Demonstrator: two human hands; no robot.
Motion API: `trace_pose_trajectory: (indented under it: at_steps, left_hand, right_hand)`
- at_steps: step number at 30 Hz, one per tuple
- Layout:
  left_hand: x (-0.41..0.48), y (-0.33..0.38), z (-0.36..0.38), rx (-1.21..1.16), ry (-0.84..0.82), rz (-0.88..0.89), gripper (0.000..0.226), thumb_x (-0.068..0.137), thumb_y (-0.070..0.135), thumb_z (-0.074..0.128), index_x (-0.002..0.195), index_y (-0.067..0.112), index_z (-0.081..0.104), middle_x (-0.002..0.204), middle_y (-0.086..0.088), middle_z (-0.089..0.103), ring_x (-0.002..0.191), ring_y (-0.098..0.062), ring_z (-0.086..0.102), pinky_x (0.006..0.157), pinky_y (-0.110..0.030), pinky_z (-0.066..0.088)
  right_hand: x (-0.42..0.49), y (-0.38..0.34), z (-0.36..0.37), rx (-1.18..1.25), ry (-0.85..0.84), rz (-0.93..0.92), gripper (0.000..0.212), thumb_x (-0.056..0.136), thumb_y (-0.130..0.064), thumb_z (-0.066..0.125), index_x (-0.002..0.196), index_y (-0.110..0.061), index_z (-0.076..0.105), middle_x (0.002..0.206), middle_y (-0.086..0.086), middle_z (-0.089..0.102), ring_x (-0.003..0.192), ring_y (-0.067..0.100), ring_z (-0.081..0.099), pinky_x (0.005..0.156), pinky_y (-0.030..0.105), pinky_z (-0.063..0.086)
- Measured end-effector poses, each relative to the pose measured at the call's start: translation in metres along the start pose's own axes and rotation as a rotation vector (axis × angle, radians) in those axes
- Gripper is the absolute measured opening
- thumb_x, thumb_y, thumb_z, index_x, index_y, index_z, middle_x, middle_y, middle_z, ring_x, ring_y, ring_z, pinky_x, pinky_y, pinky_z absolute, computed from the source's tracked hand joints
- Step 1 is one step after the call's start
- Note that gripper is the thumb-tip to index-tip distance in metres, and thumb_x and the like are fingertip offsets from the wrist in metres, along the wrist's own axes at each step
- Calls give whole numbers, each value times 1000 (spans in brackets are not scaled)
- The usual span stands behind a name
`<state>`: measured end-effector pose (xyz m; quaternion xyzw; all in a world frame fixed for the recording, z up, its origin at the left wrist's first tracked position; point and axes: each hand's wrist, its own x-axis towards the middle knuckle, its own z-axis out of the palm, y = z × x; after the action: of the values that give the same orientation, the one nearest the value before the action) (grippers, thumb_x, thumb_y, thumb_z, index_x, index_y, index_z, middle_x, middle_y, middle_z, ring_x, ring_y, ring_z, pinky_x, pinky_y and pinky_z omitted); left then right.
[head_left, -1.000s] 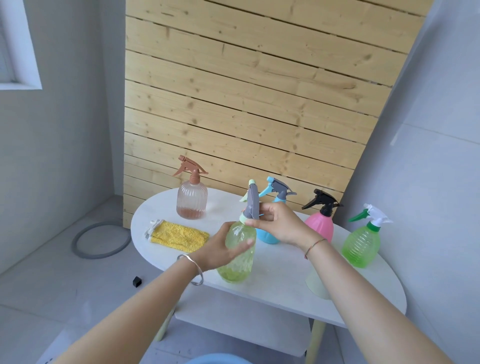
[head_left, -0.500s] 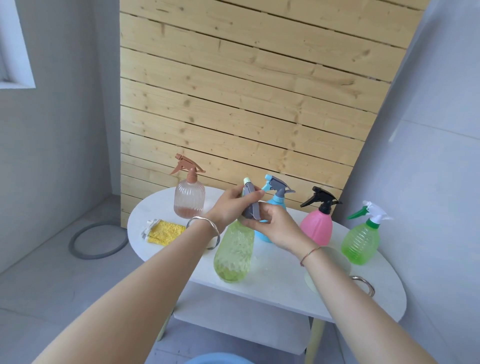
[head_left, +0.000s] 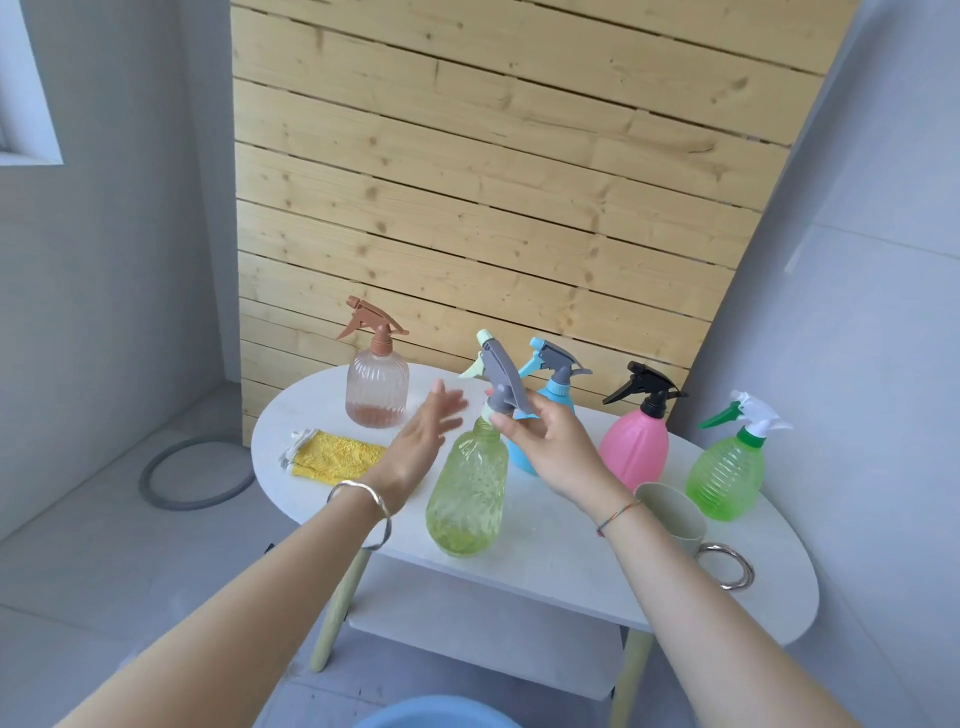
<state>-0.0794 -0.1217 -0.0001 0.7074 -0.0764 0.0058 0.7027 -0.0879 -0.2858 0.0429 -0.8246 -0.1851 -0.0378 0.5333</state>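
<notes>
A yellow-green spray bottle (head_left: 467, 499) stands near the front of the white oval table (head_left: 561, 561). Its grey trigger head (head_left: 500, 379) sits on the neck. My right hand (head_left: 545, 447) pinches the base of that head with thumb and fingers. My left hand (head_left: 423, 441) hovers just left of the bottle with fingers spread, touching nothing.
Behind stand a brown-topped clear bottle (head_left: 376, 387), a blue bottle (head_left: 550, 400), a pink bottle (head_left: 636, 444) and a green bottle (head_left: 727, 475). A yellow cloth (head_left: 335, 457) lies at the left. A beige mug (head_left: 675, 514) sits at the right. A blue basin rim (head_left: 434, 719) shows below.
My left hand has let go of the trigger head and moved left, fingers now spread. My right hand keeps its hold at the neck.
</notes>
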Motion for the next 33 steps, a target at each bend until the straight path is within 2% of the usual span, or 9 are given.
trace_pose_trajectory:
  at_steps: [2, 4, 8, 15, 19, 23, 27, 31, 33]
  left_hand:
    - [-13, -11, 3, 9, -48, -8, 50, 94, 58, 26, 127, 30, 52, 128, 10, 58, 121, -4, 51, 104, -23, 35]
    - [-17, -19, 5, 45, -76, 27, 33, 98, 44, 43, 123, 27, 56, 129, 10, 58, 120, -1, 51, 101, -17, 37]
    - [-17, -31, 1, 106, -123, 95, 61, 76, 33, 80, 130, 19, 55, 130, 5, 62, 122, -3, 55, 107, -22, 40]
    - [-13, -35, 4, 92, -79, 137, 50, 77, 16, 79, 121, 26, 57, 122, 5, 65, 115, -1, 59, 97, -13, 42]
    - [-13, -34, 5, 98, -83, 144, 50, 77, 17, 80, 120, 27, 57, 122, 6, 65, 114, 1, 59, 94, -11, 42]
    - [-11, -34, 3, 144, -99, 115, 60, 76, 27, 80, 129, 22, 54, 129, 7, 61, 121, 0, 54, 106, -19, 39]
    - [-13, -26, 0, 189, -152, 74, 68, 80, 35, 76, 140, 21, 46, 133, 11, 55, 125, -1, 49, 109, -24, 37]
    - [-7, 0, -6, 100, 10, 24, 84, 80, 76, 47, 143, 21, 42, 141, 9, 48, 130, -8, 44, 111, -32, 34]
    - [-2, 20, -7, 62, 44, 33, 78, 84, 76, 41, 140, 23, 46, 138, 16, 48, 128, -3, 43, 109, -26, 32]
  right_hand:
    - [4, -3, -8, 13, -65, 22, 20, 93, -12, 59, 113, -12, 60, 124, 15, 62, 105, 12, 63, 86, 4, 41]
    - [3, -3, -10, 3, -125, 33, 25, 92, -8, 58, 116, 0, 60, 129, 16, 59, 114, 9, 59, 85, 3, 40]
    - [2, 0, -9, 14, -148, 29, 28, 91, -8, 59, 119, 0, 59, 121, 3, 64, 97, -13, 59, 81, 1, 38]
    - [7, 3, -9, -111, -143, 3, 23, 89, -15, 65, 111, -7, 65, 112, -2, 67, 95, -15, 57, 80, -1, 37]
    - [10, -6, -13, -199, -187, -10, 19, 89, -18, 64, 102, -3, 64, 112, 9, 67, 108, 12, 60, 87, 5, 40]
    - [13, -16, -17, -269, -261, 3, 17, 89, -16, 64, 99, -2, 63, 94, -6, 61, 94, 1, 58, 80, 2, 39]
    - [9, -10, -14, -264, -208, 9, 14, 88, -22, 66, 100, -13, 66, 102, -7, 66, 99, -4, 57, 81, -2, 36]
    - [1, 1, -5, -149, -81, 8, 20, 87, -23, 68, 107, -21, 64, 102, -13, 67, 91, -12, 58, 76, 0, 38]
    - [0, 4, -1, -110, -57, 4, 22, 86, -23, 68, 108, -23, 64, 104, -13, 67, 93, -7, 60, 77, 1, 40]
